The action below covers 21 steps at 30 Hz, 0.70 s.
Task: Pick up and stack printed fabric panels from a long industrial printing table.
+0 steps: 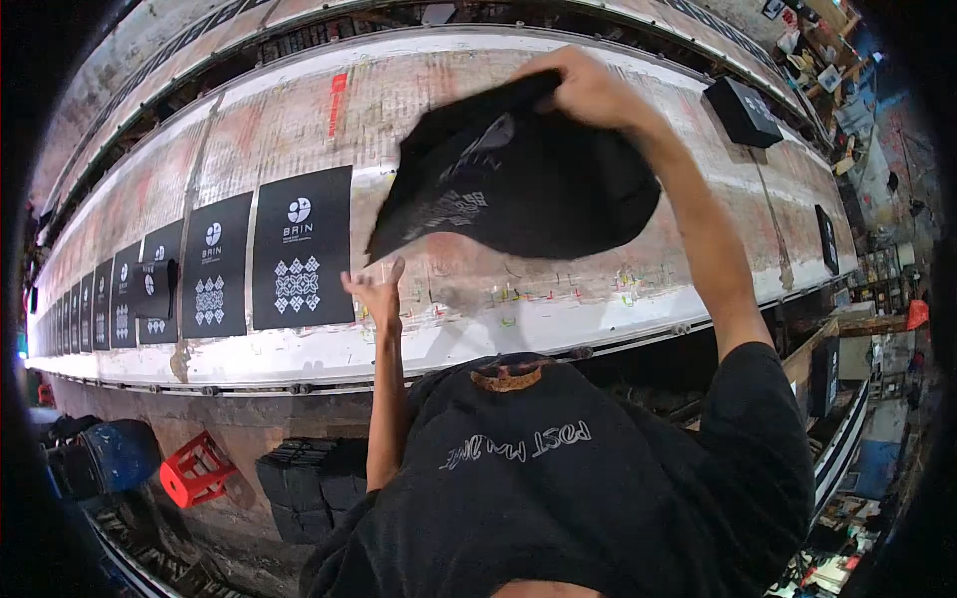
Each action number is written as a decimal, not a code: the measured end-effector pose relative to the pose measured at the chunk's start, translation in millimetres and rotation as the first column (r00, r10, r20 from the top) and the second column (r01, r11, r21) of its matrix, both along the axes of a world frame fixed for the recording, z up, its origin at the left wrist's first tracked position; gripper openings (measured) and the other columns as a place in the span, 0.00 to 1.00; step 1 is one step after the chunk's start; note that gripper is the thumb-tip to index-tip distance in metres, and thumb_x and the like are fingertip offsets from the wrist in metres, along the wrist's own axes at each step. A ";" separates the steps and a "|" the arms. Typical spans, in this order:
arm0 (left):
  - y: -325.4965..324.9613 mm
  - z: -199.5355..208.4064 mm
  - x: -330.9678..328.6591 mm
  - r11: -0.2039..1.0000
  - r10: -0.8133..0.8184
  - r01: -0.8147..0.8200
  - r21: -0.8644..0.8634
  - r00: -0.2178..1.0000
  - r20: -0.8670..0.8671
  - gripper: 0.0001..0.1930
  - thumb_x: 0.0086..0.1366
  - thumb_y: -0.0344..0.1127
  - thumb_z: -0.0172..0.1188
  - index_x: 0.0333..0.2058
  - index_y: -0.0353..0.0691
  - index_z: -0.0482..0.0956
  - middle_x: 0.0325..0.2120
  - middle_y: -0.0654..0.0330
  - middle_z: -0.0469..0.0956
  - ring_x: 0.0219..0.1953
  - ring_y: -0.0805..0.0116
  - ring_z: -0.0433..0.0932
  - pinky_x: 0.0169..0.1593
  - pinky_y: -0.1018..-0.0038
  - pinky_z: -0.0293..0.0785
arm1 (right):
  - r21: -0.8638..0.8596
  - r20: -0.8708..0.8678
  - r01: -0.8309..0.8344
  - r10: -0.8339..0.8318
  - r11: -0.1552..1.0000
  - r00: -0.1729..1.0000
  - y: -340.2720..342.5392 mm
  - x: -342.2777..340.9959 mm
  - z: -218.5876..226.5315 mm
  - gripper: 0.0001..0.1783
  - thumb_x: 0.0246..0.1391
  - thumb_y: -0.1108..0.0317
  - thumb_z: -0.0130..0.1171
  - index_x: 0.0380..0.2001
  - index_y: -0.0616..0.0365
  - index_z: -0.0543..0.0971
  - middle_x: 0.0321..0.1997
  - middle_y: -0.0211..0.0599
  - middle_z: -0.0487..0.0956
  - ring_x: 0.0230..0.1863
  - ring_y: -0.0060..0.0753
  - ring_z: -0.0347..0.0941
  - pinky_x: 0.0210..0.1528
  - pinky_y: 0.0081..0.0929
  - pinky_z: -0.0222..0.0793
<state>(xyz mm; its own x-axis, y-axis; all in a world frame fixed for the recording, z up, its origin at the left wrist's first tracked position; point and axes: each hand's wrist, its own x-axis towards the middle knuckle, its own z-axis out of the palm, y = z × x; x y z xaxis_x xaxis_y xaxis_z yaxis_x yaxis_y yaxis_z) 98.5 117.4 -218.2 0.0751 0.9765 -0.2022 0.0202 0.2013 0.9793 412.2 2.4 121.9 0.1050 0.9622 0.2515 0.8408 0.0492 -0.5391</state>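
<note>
Black printed sheet (558,189) is pinched at its upper edge by the right hand (588,92) over the desk (299,354) — loose corner slung toward 8 o'clock, nearer the left hand (379,296) — spread wide, seemingly empty.

From the wearer's head, one wide fisheye view looks steeply down past the shirt (558,478) at six o'clock, close to the black sheet (578,169) near twelve, across the long surface (279,125).

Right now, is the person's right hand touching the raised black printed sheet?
Touching. The head view shows it: the right hand grips the black sheet at its upper edge, and the sheet drapes from there above the table.
</note>
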 end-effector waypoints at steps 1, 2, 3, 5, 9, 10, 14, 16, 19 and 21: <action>11.8 -17.1 0.4 1.000 0.000 0.000 -0.003 1.000 0.001 0.42 0.51 0.33 0.70 0.61 0.36 0.55 0.55 0.54 0.61 0.61 0.56 0.60 0.63 0.56 0.56 | -0.047 -0.129 0.115 -0.120 0.992 0.984 -11.6 14.8 7.0 0.24 0.36 0.76 0.54 0.43 0.64 0.79 0.36 0.42 0.81 0.34 0.37 0.78 0.42 0.29 0.73; 26.9 -27.5 3.5 0.957 -0.206 0.262 -0.123 0.916 0.345 0.39 0.54 0.36 0.67 0.61 0.36 0.56 0.56 0.54 0.62 0.61 0.58 0.60 0.63 0.56 0.56 | -0.106 -0.253 0.219 -0.240 0.970 0.937 -22.6 26.2 11.4 0.22 0.38 0.75 0.56 0.42 0.67 0.79 0.35 0.40 0.80 0.35 0.34 0.78 0.42 0.28 0.73; 42.5 -35.9 5.8 0.838 -0.319 0.528 -0.139 0.680 0.660 0.35 0.57 0.38 0.65 0.60 0.37 0.57 0.56 0.55 0.63 0.61 0.59 0.60 0.63 0.56 0.56 | -0.106 -0.257 0.219 -0.239 0.970 0.936 -32.7 34.9 6.9 0.22 0.38 0.75 0.56 0.42 0.67 0.79 0.35 0.40 0.80 0.35 0.34 0.78 0.42 0.28 0.73; 69.2 -36.2 6.2 0.767 -0.277 0.613 -0.192 0.586 0.761 0.21 0.62 0.36 0.58 0.52 0.36 0.69 0.45 0.57 0.75 0.49 0.62 0.73 0.55 0.59 0.69 | -0.218 -0.357 0.473 -0.521 0.854 0.775 -44.0 44.9 -33.2 0.21 0.40 0.71 0.61 0.41 0.70 0.78 0.37 0.44 0.80 0.35 0.35 0.77 0.41 0.28 0.73; 67.8 72.5 36.7 0.874 -0.421 0.472 -0.120 0.856 0.301 0.13 0.56 0.27 0.65 0.41 0.33 0.79 0.33 0.61 0.80 0.32 0.71 0.78 0.42 0.74 0.73 | -0.071 -0.197 0.650 -0.649 0.757 0.735 -86.4 24.4 -130.4 0.21 0.40 0.64 0.66 0.38 0.67 0.80 0.34 0.55 0.81 0.37 0.46 0.79 0.43 0.35 0.71; 62.3 83.6 45.3 0.867 -0.436 0.485 -0.117 0.850 0.295 0.13 0.56 0.27 0.65 0.41 0.33 0.79 0.33 0.61 0.80 0.32 0.71 0.78 0.42 0.74 0.73 | 0.006 -0.194 0.673 -0.660 0.739 0.726 -95.9 17.2 -162.9 0.21 0.41 0.63 0.66 0.37 0.68 0.80 0.33 0.55 0.81 0.38 0.46 0.79 0.42 0.36 0.71; 36.1 88.0 42.3 0.861 -0.428 0.390 0.325 0.903 0.050 0.13 0.55 0.27 0.66 0.40 0.29 0.79 0.32 0.61 0.81 0.33 0.74 0.76 0.43 0.78 0.70 | -0.122 -0.518 0.842 -0.758 0.525 0.398 -113.8 -44.5 -245.3 0.19 0.42 0.68 0.68 0.36 0.69 0.79 0.37 0.52 0.81 0.40 0.46 0.78 0.45 0.36 0.71; 10.7 100.2 50.2 0.831 -0.331 0.264 0.489 0.942 0.052 0.13 0.54 0.26 0.68 0.38 0.30 0.80 0.32 0.61 0.81 0.34 0.74 0.76 0.45 0.77 0.70 | 0.082 -0.537 0.831 -0.678 0.550 0.501 -124.9 -58.0 -278.9 0.16 0.41 0.71 0.69 0.34 0.68 0.79 0.35 0.45 0.82 0.37 0.41 0.79 0.45 0.33 0.71; 20.1 56.8 38.4 0.835 -0.380 0.315 0.451 0.923 0.059 0.19 0.51 0.25 0.68 0.43 0.29 0.77 0.36 0.60 0.80 0.37 0.72 0.76 0.47 0.77 0.70 | 0.155 -0.780 0.876 -0.488 0.457 0.392 -117.9 -81.0 -288.1 0.12 0.42 0.74 0.68 0.33 0.65 0.81 0.32 0.32 0.82 0.34 0.26 0.76 0.42 0.28 0.71; 27.2 37.9 30.4 0.877 -0.399 0.354 0.325 0.913 0.082 0.24 0.49 0.24 0.70 0.46 0.29 0.75 0.38 0.60 0.79 0.39 0.71 0.77 0.47 0.77 0.70 | 0.119 -0.768 0.864 -0.506 0.490 0.393 -117.4 -86.5 -291.7 0.14 0.42 0.74 0.68 0.36 0.66 0.80 0.34 0.35 0.82 0.35 0.29 0.76 0.43 0.29 0.71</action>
